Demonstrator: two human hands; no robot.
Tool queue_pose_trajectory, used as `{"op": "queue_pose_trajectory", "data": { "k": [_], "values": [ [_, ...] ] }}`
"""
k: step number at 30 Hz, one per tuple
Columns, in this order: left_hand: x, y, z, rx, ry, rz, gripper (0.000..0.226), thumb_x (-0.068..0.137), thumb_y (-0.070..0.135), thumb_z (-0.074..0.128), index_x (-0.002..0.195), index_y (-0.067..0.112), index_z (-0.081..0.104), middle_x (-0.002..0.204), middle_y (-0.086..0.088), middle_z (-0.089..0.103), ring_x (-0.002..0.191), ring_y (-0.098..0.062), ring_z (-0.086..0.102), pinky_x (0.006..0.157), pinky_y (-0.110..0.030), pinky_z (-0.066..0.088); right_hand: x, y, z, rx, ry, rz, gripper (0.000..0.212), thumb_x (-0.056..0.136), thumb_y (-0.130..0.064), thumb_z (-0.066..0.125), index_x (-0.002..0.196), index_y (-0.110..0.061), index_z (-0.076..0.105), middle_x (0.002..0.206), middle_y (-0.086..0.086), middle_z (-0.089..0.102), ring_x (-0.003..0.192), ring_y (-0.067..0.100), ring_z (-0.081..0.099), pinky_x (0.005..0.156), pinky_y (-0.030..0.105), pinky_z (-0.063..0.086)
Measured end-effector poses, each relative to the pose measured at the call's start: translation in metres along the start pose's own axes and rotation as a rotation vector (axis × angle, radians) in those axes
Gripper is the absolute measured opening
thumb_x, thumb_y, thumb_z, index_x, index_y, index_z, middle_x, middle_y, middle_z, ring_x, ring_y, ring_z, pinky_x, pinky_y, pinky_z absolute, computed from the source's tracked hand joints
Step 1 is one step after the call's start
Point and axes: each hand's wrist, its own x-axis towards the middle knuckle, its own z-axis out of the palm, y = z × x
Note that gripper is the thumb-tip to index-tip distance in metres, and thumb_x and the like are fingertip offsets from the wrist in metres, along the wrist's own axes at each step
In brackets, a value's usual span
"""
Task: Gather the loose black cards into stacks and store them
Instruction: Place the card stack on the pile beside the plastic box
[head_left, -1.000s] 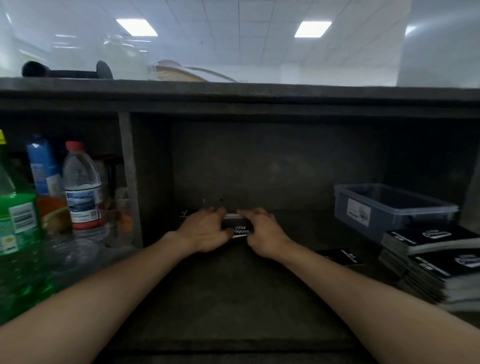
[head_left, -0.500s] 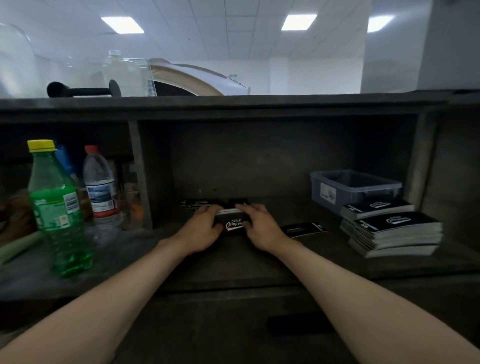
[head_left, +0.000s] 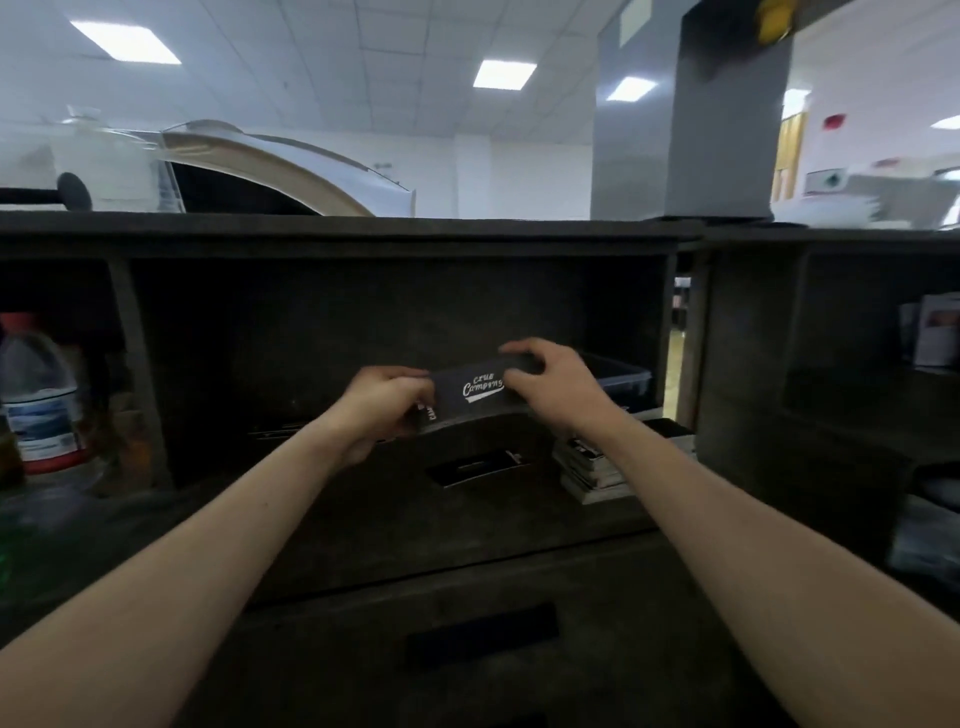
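A stack of black cards (head_left: 470, 397) with white lettering is held in the air in front of the dark shelf. My left hand (head_left: 382, 405) grips its left end and my right hand (head_left: 550, 384) grips its right end and top edge. A single loose black card (head_left: 478, 466) lies flat on the shelf board below the stack. More black cards (head_left: 275, 431) lie at the back left of the compartment. A pile of black booklets or cards (head_left: 597, 467) sits at the right, partly hidden by my right forearm.
A clear plastic bin (head_left: 623, 376) stands behind my right hand. A water bottle (head_left: 39, 400) with a red cap stands in the left compartment beyond a divider (head_left: 137, 374). A drawer front with a slot handle (head_left: 483, 634) is below the shelf.
Both hands have lifted the stack of cards off the shelf and raised it toward the right. The camera view has swung right and pulled back.
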Motion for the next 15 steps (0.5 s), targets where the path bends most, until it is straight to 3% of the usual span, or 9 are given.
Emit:
{"op": "queue_pose_trajectory", "data": {
  "k": [4,6,9,13,15],
  "values": [
    [0.023,0.020,0.056,-0.269,-0.179,-0.233,0.013,0.084,0.002,0.066,0.096,0.008,0.065,0.093,-0.012,0.067,0.087,-0.022,0.067,0.070,-0.038,0.062,0.018,0.033,-0.063,0.089,0.114,0.247,0.055,0.080,-0.031,0.075,0.132,-0.021,0.057,0.118,0.003,0.063,0.100,0.018,0.064,0.086,0.036,0.056],
    [0.039,0.024,0.085,-0.301,-0.232,-0.268,0.011,0.085,0.002,0.066,0.094,0.008,0.063,0.091,-0.012,0.064,0.085,-0.021,0.066,0.066,-0.037,0.062,0.027,0.049,-0.086,0.080,0.181,0.320,0.055,0.077,-0.033,0.077,0.128,-0.016,0.062,0.112,0.007,0.067,0.095,0.022,0.066,0.074,0.033,0.054],
    [0.057,0.029,0.120,-0.273,-0.272,-0.281,0.009,0.087,0.002,0.066,0.091,0.009,0.062,0.099,-0.013,0.063,0.095,-0.022,0.063,0.078,-0.040,0.061,0.037,0.069,-0.105,0.045,0.255,0.386,0.052,0.078,-0.033,0.078,0.124,-0.013,0.064,0.109,0.009,0.069,0.088,0.024,0.066,0.062,0.031,0.049],
    [0.074,0.019,0.146,-0.125,-0.206,-0.244,0.019,0.084,-0.001,0.071,0.099,0.009,0.065,0.100,-0.013,0.065,0.091,-0.020,0.065,0.074,-0.037,0.063,0.041,0.092,-0.106,-0.059,0.283,0.415,0.055,0.078,-0.033,0.079,0.125,-0.012,0.062,0.115,0.006,0.067,0.102,0.026,0.066,0.088,0.042,0.057],
    [0.077,0.012,0.153,-0.046,-0.180,-0.221,0.028,0.082,-0.002,0.073,0.108,0.008,0.064,0.104,-0.012,0.067,0.093,-0.022,0.067,0.075,-0.037,0.063,0.039,0.099,-0.101,-0.158,0.263,0.404,0.049,0.078,-0.029,0.078,0.121,-0.012,0.064,0.108,0.006,0.067,0.101,0.025,0.066,0.090,0.042,0.056]
  ]
}}
